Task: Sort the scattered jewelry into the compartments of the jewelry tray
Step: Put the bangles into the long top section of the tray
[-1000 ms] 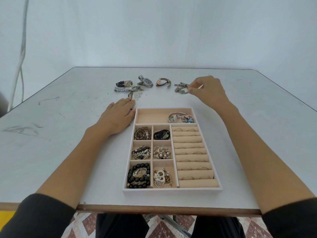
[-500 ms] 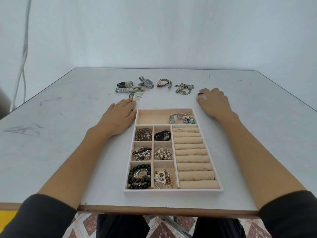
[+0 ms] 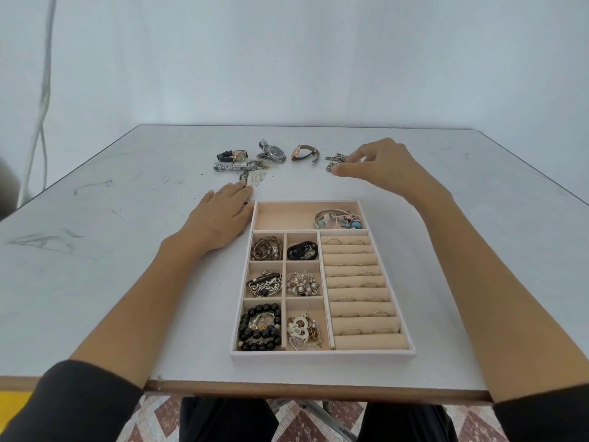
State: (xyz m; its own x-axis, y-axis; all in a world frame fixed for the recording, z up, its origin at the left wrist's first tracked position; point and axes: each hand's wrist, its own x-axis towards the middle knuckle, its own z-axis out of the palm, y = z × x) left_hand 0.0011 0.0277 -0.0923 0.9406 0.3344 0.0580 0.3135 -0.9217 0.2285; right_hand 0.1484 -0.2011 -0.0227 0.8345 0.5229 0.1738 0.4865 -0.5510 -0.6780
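The pink jewelry tray (image 3: 322,357) lies near the table's front edge. Its small compartments hold bracelets, its roll rows (image 3: 357,282) hold thin rings, and its long top compartment holds bangles with blue charms (image 3: 339,218). A metal chain bracelet (image 3: 336,159) lies on the table beyond the tray. My right hand (image 3: 382,167) reaches over it, thumb and curled fingers pinching it. My left hand (image 3: 223,215) rests flat on the table against the tray's far left corner.
Beyond the tray lies a row of loose pieces: a black-strap watch (image 3: 234,155), a flat silver-band watch (image 3: 232,166), a silver dark-dial watch (image 3: 274,153), a brown-strap watch (image 3: 304,153) and a tassel piece (image 3: 255,178) by my left fingertips.
My right hand went from the chain bracelet to the table right of the tray, then back out to the chain. My left hand has stayed put.
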